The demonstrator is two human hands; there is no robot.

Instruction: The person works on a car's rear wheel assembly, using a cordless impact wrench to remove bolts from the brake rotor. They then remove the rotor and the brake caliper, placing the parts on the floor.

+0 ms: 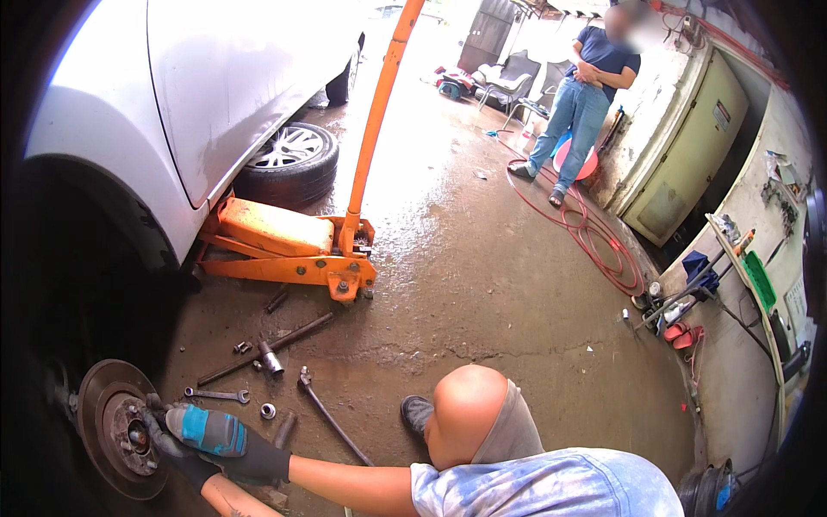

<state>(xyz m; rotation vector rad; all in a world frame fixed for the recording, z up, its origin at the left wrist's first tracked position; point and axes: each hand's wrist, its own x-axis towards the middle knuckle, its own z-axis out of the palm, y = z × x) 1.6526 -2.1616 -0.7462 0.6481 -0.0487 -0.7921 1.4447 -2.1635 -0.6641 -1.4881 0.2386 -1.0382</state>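
Note:
A rusty brake disc (pixel 96 398) with its hub (pixel 129 422) shows in the dark wheel arch at the lower left. My left hand (pixel 175 445), in a dark glove, is up against the hub with bent fingers. Whatever they pinch is hidden. Just over it, my right hand (pixel 211 431) wears a black glove with a teal and grey back; its fingers curl toward the hub, and anything inside them is out of sight. Beside my hands lie a combination wrench (pixel 217 395), a socket (pixel 268 411) and a long-handled ratchet or breaker bar (pixel 336 418).
An orange floor jack (pixel 284 246) stands beneath the white car (pixel 215 95). Behind it lies a wheel (pixel 289 164). A cross-shaped bar (pixel 267 349) rests on the wet concrete. A person (pixel 577 103) stands near a coiled red hose (pixel 594 237). My bent knee (pixel 469 414) is close by.

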